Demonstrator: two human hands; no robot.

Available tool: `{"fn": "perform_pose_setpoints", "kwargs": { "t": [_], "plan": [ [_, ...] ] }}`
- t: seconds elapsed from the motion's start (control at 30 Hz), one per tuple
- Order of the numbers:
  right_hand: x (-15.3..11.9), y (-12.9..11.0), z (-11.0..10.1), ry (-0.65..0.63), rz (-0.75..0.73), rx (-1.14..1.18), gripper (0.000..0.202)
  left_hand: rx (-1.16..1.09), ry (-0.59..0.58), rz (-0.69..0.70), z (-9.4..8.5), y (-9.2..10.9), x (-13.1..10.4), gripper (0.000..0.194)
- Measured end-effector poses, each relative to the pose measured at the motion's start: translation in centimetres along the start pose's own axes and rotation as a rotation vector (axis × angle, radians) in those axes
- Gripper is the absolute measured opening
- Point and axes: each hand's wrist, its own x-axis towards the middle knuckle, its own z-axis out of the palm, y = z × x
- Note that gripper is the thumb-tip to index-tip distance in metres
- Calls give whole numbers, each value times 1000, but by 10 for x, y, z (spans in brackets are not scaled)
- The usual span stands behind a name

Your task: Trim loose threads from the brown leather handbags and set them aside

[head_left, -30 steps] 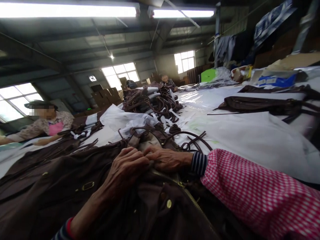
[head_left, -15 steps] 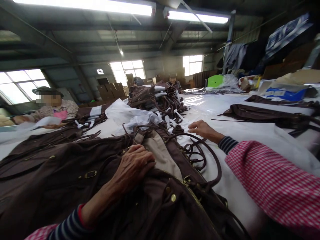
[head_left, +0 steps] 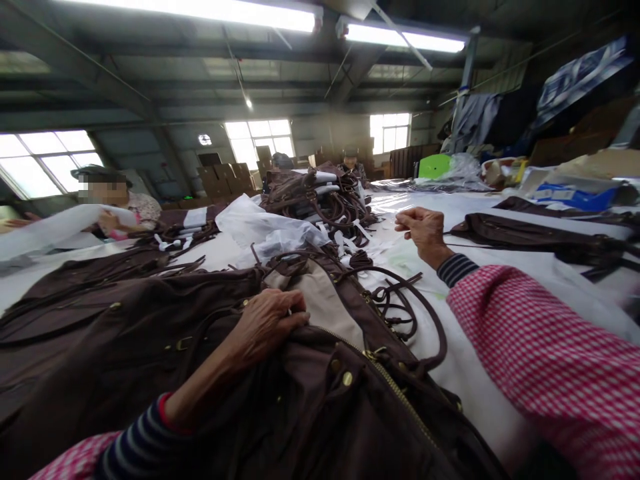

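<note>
Twin fluorescent tubes [head_left: 200,12] and overexposed windows [head_left: 45,160] light a dim interior; glare whitens the plastic-covered tabletop [head_left: 405,200], while edges look stretched and blurry.

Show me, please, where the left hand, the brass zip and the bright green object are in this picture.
Left hand [head_left: 263,325]: head view, on the back of the hand.
Brass zip [head_left: 394,383]: head view, on its teeth.
Bright green object [head_left: 433,167]: head view, on its flat face.

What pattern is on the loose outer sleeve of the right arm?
Pink-and-white checked fabric sleeve; clearest in the head view.
</note>
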Motion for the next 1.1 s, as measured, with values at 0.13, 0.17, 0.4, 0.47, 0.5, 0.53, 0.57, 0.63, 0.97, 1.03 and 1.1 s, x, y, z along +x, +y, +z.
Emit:
{"fn": "perform_pose_setpoints", "kwargs": {
  "t": [0.13, 0.17, 0.4, 0.47, 0.5, 0.53, 0.57, 0.63, 0.97, 1.03, 1.1],
  "plan": [
    [5, -37, -4, 100, -161, 125, 18, 149, 54, -18, 5, 8, 0, 13],
    [4, -46, -4, 107, -213, 113, 17, 169, 68, -8, 7, 8, 0, 12],
    [-10, -55, 18, -441, -370, -416, 19, 236, 221, 166, 30, 1, -3, 14],
    [-13, -44, 30, -554, -333, -682, 18, 235, 258, 202, 37, 0, -4, 14],
    [-13, -37, 37, -589, -321, -788, 18, 228, 275, 217, 39, -1, -5, 14],
    [-14, -29, 43, -618, -313, -867, 18, 219, 290, 231, 41, -1, -5, 14],
    [-15, -21, 50, -648, -307, -917, 17, 211, 305, 244, 43, -2, -5, 13],
    [-18, -3, 65, -710, -300, -961, 15, 196, 328, 264, 45, -3, -6, 13],
    [-29, 40, 105, -917, -575, -1197, 29, 151, 330, 270, 48, -2, -7, 16],
    [-31, 40, 105, -934, -648, -1218, 32, 145, 334, 273, 48, -2, -7, 15],
    [-35, 38, 104, -946, -708, -1241, 28, 137, 338, 279, 47, -2, -7, 15]
  ]
}}
